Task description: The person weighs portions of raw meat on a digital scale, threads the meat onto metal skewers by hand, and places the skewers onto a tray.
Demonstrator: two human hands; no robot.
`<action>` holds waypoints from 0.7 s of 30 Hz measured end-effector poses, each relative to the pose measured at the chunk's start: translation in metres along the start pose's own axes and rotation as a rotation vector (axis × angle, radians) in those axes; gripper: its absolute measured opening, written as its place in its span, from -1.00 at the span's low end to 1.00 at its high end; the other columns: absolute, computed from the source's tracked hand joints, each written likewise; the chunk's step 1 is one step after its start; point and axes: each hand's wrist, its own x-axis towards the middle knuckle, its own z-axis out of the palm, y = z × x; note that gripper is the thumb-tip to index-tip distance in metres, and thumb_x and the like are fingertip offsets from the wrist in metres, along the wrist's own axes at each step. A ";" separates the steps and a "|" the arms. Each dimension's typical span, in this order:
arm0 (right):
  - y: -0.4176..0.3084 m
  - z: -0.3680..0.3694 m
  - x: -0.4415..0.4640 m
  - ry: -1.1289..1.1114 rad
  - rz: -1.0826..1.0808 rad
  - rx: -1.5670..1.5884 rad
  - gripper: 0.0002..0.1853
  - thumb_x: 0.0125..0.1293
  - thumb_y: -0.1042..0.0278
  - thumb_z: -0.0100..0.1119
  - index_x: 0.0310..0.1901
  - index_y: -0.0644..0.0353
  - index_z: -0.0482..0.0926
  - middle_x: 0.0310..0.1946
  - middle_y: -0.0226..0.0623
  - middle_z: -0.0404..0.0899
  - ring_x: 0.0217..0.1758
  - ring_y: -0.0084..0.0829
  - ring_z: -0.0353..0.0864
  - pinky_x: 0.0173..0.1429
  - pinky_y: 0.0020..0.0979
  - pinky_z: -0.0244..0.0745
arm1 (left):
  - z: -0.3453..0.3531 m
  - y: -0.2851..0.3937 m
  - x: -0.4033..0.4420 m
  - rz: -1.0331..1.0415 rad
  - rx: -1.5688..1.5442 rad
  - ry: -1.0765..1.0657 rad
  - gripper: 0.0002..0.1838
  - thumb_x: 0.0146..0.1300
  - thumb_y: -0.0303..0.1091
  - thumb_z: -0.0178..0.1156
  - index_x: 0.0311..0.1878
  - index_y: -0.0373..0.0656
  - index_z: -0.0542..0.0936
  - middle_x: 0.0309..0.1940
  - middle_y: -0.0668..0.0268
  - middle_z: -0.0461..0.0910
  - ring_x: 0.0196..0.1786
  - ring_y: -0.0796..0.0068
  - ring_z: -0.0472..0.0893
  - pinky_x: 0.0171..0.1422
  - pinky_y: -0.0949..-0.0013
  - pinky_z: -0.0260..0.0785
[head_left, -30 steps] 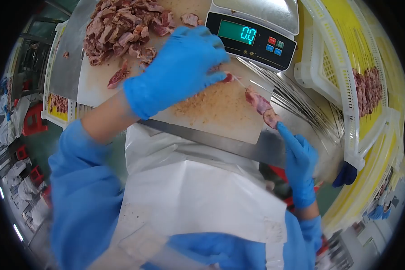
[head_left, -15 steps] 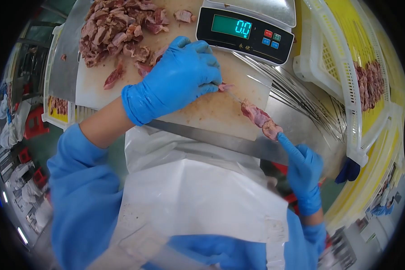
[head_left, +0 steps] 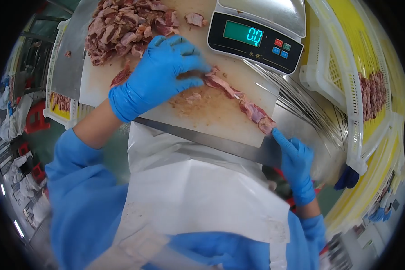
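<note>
My left hand (head_left: 159,74), in a blue glove, is over the cutting board (head_left: 252,112) with its fingers apart. Just beyond its fingertips, a long thin strip of meat (head_left: 222,85) lies at the tip of a skewer. Further down the skewer, thicker meat pieces (head_left: 255,113) are threaded. My gloved right hand (head_left: 297,157) is closed around the skewer's lower end, mostly hidden by the fingers, and its index finger reaches to the lowest piece. A heap of cut meat (head_left: 119,31) sits at the board's upper left.
A scale (head_left: 256,38) reading 0.0 stands behind the board. Loose metal skewers (head_left: 301,101) lie right of it. Yellow-lined white trays (head_left: 353,112) with skewered meat (head_left: 373,94) are at the far right; another tray (head_left: 72,112) is at left. One meat piece (head_left: 195,19) lies near the scale.
My left hand has moved left off the skewer tip and its fingers have parted, leaving the strip of meat in view there. My right hand still holds the skewer. The view has shifted slightly.
</note>
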 end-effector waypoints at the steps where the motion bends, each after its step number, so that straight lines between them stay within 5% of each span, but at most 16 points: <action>1: -0.002 0.001 0.002 0.016 -0.003 -0.008 -0.37 -0.06 0.62 0.10 0.11 -0.16 0.56 -0.60 -0.36 0.35 -0.62 -0.33 0.37 -0.52 -0.35 0.33 | 0.000 0.004 0.002 -0.005 -0.049 0.126 -0.73 0.00 -0.24 0.33 -0.17 0.11 0.61 -0.12 0.52 0.56 0.09 0.40 0.43 0.24 0.21 0.10; 7: -0.001 0.001 0.003 0.033 -0.011 -0.011 -0.39 -0.06 0.63 0.11 0.09 -0.16 0.58 -0.61 -0.36 0.34 -0.63 -0.34 0.36 -0.53 -0.35 0.33 | 0.006 -0.004 0.015 0.171 -0.041 -0.096 -0.85 0.06 -0.14 0.27 -0.29 0.13 0.64 -0.22 0.49 0.55 0.02 0.47 0.44 0.22 0.21 0.07; 14: -0.002 0.008 0.002 0.064 -0.024 -0.060 -0.41 -0.04 0.62 0.11 0.09 -0.15 0.58 -0.63 -0.37 0.31 -0.64 -0.37 0.34 -0.54 -0.38 0.31 | 0.011 0.002 0.014 0.114 -0.045 -0.027 -0.84 0.03 -0.20 0.29 -0.27 0.13 0.65 -0.22 0.56 0.56 0.07 0.48 0.43 0.25 0.23 0.07; 16: -0.005 0.005 0.003 0.052 -0.014 -0.059 -0.41 -0.03 0.62 0.11 0.09 -0.15 0.58 -0.63 -0.37 0.31 -0.63 -0.37 0.35 -0.54 -0.38 0.32 | 0.010 0.005 0.015 0.066 -0.088 0.133 -0.85 0.04 -0.18 0.29 -0.28 0.14 0.66 -0.22 0.58 0.55 0.08 0.47 0.43 0.25 0.21 0.06; 21: -0.002 0.005 0.002 0.030 -0.013 -0.049 -0.41 -0.03 0.61 0.11 0.09 -0.14 0.58 -0.62 -0.37 0.32 -0.64 -0.36 0.35 -0.53 -0.38 0.33 | 0.009 0.005 0.017 0.168 -0.028 -0.016 -0.83 0.03 -0.15 0.30 -0.28 0.15 0.65 -0.22 0.60 0.54 0.09 0.46 0.42 0.26 0.16 0.03</action>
